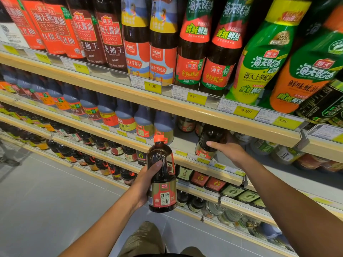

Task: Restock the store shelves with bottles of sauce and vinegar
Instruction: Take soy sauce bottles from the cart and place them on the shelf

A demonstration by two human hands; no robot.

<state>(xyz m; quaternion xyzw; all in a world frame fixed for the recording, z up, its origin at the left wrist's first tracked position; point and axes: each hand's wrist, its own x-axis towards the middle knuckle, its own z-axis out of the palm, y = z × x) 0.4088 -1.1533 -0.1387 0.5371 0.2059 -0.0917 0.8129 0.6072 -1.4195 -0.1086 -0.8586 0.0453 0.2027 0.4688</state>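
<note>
Dark-brown sauce bottle [162,175], orange cap, upright | left hand [148,180] grips it | right hand [229,151] grips shelf bottle [209,141]

Dark sauce bottle [161,175] with orange cap, side handle and red-and-gold label, held upright in front of the shelves; a second, similar dark bottle [209,140] stands on the second shelf [185,143], beside a row of blue-topped bottles.

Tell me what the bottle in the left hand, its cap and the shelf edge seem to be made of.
Bottle: probably clear plastic, glossy; highlights on its shoulder and a moulded handle, though glass cannot be ruled out.
Cap: orange plastic, by its look.
Shelf edge: light wood or wood-look laminate, matt; faint grain shows.
</note>
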